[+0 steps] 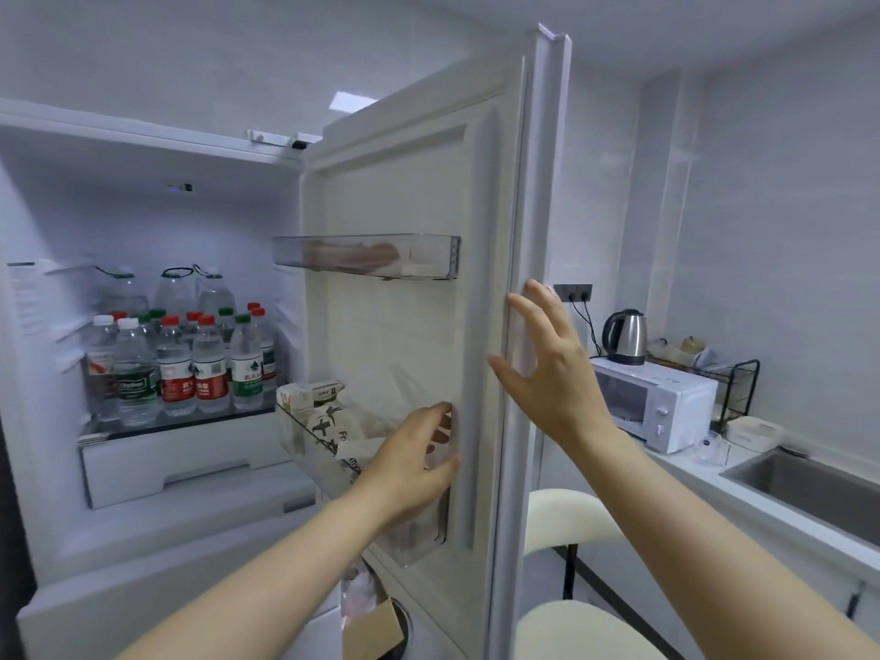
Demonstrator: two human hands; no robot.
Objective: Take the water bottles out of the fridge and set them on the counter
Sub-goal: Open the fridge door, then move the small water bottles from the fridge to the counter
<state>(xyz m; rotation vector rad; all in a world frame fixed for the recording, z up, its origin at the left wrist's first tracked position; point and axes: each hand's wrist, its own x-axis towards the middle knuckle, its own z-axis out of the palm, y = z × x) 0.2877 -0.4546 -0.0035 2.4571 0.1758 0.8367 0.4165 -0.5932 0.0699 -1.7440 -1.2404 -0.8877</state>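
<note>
Fridge [157,526] open, door [409,192] swung wide to the right. Counter [771,507] beyond the door edge, with sink [805,483], white microwave [652,402] and steel kettle [625,336] on top of it. Pale stool [566,521] below, beside the door. Water bottles [181,364] crowded upright on the glass shelf inside, red, green and white caps in front, three taller bottles behind. Door bins: upper one [366,255] nearly bare, lower one [328,450] packed with cartons and a bag. Right hand [547,369] spread wide, fingers straight, near or against the outer door edge, gripping nothing. Left hand [409,464] loosely open, fingertips against the inner door panel by the lower bin, holding nothing.
</note>
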